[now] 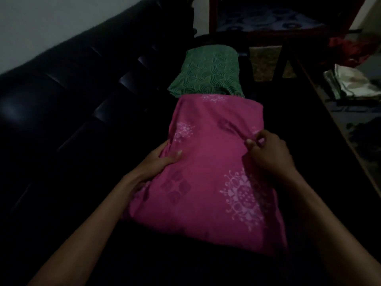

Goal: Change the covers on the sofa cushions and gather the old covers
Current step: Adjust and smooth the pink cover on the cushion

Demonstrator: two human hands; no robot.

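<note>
Pink cushion [208,168] lying on the black sofa [68,96] seat. Left hand [158,162] grips its left edge, thumb on top. Right hand [268,153] pinches a fold of its cover. Green cushion [208,71] touches its far edge.

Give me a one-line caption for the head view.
Left hand grips the pink cushion's edge on the black sofa while right hand pinches its cover; green cushion beyond.
</note>
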